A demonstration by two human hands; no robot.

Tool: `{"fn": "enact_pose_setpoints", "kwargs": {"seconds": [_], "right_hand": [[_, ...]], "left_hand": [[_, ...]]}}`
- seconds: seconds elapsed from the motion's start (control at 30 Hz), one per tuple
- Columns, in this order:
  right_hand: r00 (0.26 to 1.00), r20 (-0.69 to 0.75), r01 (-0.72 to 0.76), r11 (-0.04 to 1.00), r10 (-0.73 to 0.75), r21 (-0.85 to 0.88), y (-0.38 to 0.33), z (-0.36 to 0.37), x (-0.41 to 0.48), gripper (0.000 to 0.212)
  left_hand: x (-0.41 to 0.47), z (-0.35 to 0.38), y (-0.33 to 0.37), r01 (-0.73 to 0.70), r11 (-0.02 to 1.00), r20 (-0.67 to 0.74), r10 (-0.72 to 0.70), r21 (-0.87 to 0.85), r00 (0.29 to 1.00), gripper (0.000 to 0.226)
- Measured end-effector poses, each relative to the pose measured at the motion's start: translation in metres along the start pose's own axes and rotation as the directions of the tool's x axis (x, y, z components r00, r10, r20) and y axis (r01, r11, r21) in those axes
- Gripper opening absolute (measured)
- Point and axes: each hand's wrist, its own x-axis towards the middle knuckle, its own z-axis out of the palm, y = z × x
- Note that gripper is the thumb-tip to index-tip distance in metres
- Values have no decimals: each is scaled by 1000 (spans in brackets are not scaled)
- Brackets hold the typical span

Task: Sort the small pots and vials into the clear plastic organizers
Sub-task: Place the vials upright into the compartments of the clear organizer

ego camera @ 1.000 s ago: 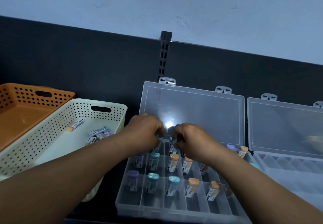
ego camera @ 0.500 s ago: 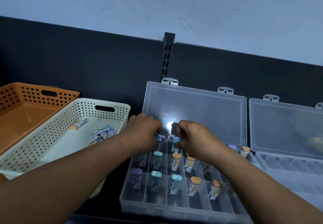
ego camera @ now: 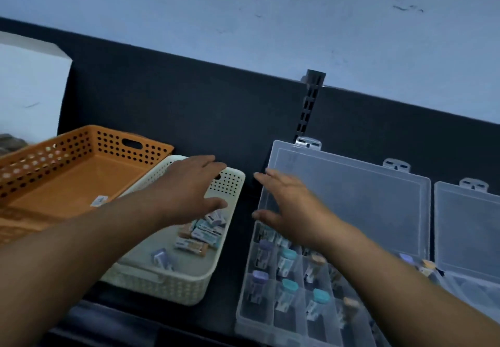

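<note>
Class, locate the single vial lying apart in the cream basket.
Head view, left of centre: the vial lies by the cream basket's near wall, apart from the vial pile.

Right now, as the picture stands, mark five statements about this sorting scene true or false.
1. The left hand hovers over the cream basket. True.
2. The right hand grips a vial. False: its fingers are spread, holding nothing.
3. The organizer under the right hand is shut. False: its lid stands open.
4. Loose vials lie in the cream basket. True.
5. The orange basket is full of vials. False: only one small item shows there.
</note>
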Motion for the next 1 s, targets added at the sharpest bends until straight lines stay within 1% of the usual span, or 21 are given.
{"fn": "enact_pose_setpoints", "kwargs": {"seconds": [0.1,0.23,0.37,0.47,0.57,0.7,0.77,0.83,0.93,1.0], "right_hand": [[998,38,57,998,-57,-5,-24,5,21,79],[988,92,128,992,-127,-11,-54,19,51,81],[970,172,173,985,-170,-1,-75,33,75,81],[955,259,147,989,-143,7,-82,46,90,81],[935,346,92,996,-82,-11,-85,55,105,86],[863,505,46,995,4,-87,-85,60,116,105],[835,550,44,993,24,-110,-86,60,118,106],[838,546,47,994,12,-94,-88,62,120,98],[906,422,44,999,-41,3,-90,69,122,82],[930,361,52,996,-73,69,-90,75,122,76]], "left_hand": [[-11,-8,-31,61,998,30,-61,0,998,83],[-24,-12,-68,141,990,22,-141,-21,990,83],[-32,-7,-92,178,983,47,-176,-37,983,84],[-35,0,-98,182,982,68,-179,-46,981,85],[-36,4,-102,162,984,38,-160,-69,986,85],[-38,6,-104,162,980,66,-156,-117,986,85],[-38,6,-104,166,976,86,-155,-140,984,85],[-39,5,-104,172,973,105,-157,-151,982,85],[-38,4,-103,172,971,127,-152,-167,980,85],[-39,4,-103,175,968,135,-153,-177,979,85]]}}
